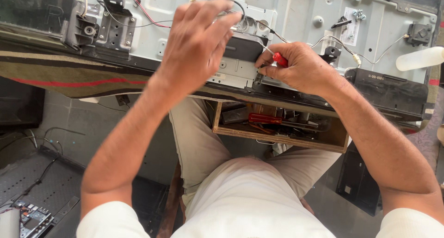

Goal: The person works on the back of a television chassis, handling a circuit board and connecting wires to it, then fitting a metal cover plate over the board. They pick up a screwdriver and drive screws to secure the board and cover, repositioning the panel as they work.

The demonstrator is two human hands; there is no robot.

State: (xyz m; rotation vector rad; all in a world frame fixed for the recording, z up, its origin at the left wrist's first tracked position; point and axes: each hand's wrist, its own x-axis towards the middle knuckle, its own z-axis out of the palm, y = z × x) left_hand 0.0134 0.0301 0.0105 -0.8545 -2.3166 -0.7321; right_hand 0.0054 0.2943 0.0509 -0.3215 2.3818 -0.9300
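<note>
A grey metal back panel (300, 11) of a flat appliance lies across the bench, with wires and black brackets on it. My right hand (303, 67) grips a red-handled screwdriver (279, 59), its thin shaft pointing up-left toward a small metal board cover (236, 69) at the panel's near edge. My left hand (199, 43) hovers over that cover with fingers spread, fingertips near a black block (243, 47) and a loop of wire; it holds nothing that I can see.
An open wooden drawer (277, 138) under the bench holds a second red-handled tool (264, 118) and other tools. A white plastic bottle (418, 58) lies at the right. A black speaker bar (388, 92) runs along the panel's right edge. A circuit board (27, 217) lies on the floor at lower left.
</note>
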